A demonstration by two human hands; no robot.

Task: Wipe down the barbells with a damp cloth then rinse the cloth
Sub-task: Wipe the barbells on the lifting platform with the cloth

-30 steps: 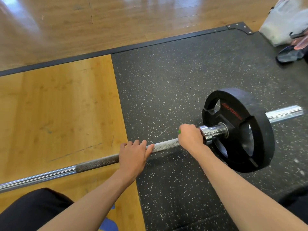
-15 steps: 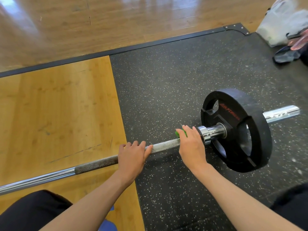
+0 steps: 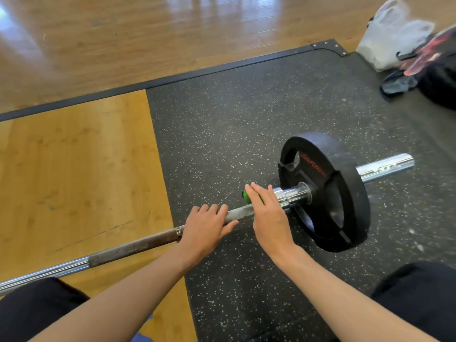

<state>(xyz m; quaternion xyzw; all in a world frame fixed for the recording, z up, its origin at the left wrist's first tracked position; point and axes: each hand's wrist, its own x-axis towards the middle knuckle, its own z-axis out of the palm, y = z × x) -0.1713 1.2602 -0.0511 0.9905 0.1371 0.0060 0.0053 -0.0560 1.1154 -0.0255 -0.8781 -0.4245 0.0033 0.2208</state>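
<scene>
A steel barbell point(image 3: 138, 245) lies across the floor from lower left to right, with one black weight plate point(image 3: 345, 193) on its right sleeve. My left hand point(image 3: 207, 225) grips the rough part of the shaft, fingers curled over the top. Just to its right, my right hand point(image 3: 269, 213) lies over the shaft beside the collar with straight fingers, pressing a green cloth point(image 3: 246, 193) onto the bar. Only a small green edge of the cloth shows past my fingertips.
The plate stands on a black speckled rubber mat point(image 3: 234, 119); a wooden platform panel point(image 3: 74, 169) lies to the left. At the far right are a white plastic bag point(image 3: 389, 38), a dark bag point(image 3: 441, 77) and a dark crumpled item point(image 3: 397, 83). My dark-clothed knees fill both lower corners.
My right hand has uncurled from a closed grip round the bar to flat fingers over the green cloth, shifting slightly left. My left hand stays on the shaft.
</scene>
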